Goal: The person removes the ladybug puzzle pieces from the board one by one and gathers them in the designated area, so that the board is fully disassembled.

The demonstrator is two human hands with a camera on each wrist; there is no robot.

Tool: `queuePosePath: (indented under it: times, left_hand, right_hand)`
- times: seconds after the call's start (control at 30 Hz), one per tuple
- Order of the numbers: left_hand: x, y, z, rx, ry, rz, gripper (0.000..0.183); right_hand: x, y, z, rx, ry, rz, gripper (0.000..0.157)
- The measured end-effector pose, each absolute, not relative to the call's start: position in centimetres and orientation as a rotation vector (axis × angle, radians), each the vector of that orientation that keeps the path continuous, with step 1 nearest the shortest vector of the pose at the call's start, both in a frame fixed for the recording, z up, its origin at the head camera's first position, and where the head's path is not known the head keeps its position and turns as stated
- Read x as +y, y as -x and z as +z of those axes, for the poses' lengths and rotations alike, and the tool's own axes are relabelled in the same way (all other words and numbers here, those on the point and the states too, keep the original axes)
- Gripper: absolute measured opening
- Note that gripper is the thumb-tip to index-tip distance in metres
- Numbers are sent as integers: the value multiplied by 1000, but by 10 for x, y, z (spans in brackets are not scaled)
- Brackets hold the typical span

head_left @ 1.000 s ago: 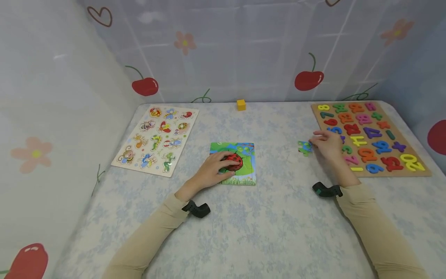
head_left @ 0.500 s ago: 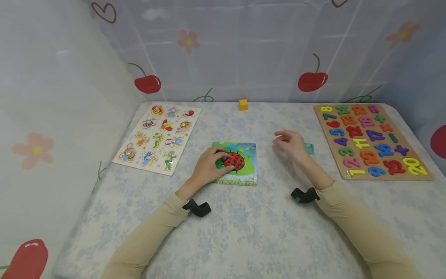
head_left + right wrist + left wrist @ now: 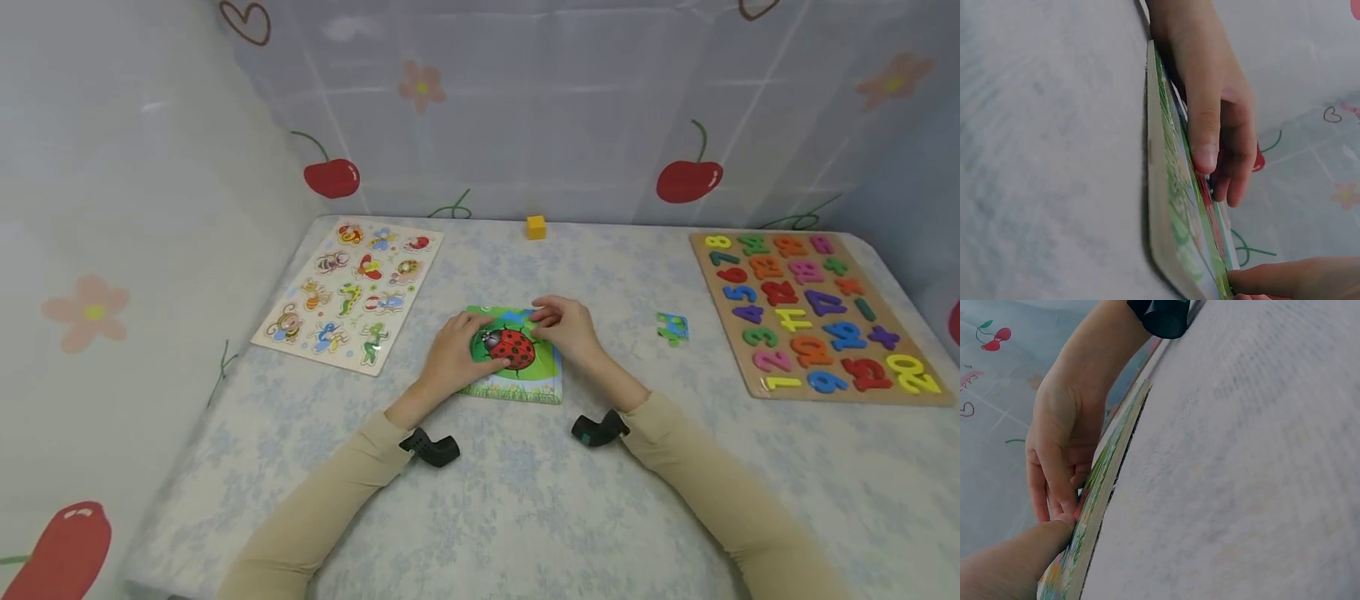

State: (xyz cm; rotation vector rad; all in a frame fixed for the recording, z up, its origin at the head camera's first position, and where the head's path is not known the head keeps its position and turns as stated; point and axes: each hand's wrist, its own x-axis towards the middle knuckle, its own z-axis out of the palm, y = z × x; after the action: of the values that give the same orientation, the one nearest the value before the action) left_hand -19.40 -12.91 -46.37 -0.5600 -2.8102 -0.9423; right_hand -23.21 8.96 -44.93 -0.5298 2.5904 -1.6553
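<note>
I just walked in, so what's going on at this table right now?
A person is working on a small ladybug puzzle with both hands. Their left hand rests on its left side, and their right hand is at its upper right corner; whether that one holds a piece is hidden. A loose puzzle piece lies on the table to the right, short of the number board.

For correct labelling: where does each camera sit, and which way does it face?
On head: faces forward and down at the ladybug puzzle; left hand, right hand and sleeves show.
On left wrist: faces puzzle edge-on; both hands show.
On right wrist: faces puzzle edge-on; both hands show.
Both wrist views share the puzzle.
</note>
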Motion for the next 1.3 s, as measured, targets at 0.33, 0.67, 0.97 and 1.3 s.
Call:
queuePosePath:
  times: [0.33, 0.67, 0.97, 1.3]
  left_hand:
    - [-129, 193, -462, -2814, 540, -945, 69]
    - [-128, 193, -460, -2825, 536, -944, 73]
    - [-128, 193, -461, -2840, 517, -946, 73]
    - [-127, 192, -458, -2861, 503, -933, 81]
  right_hand:
    - [86, 230, -453, 2678, 534, -1587, 35]
    - [84, 231, -454, 2650, 600, -1654, 33]
    - [82, 232, -455, 2509, 471, -1847, 29]
    - [80, 229, -450, 2421, 326, -1954, 28]
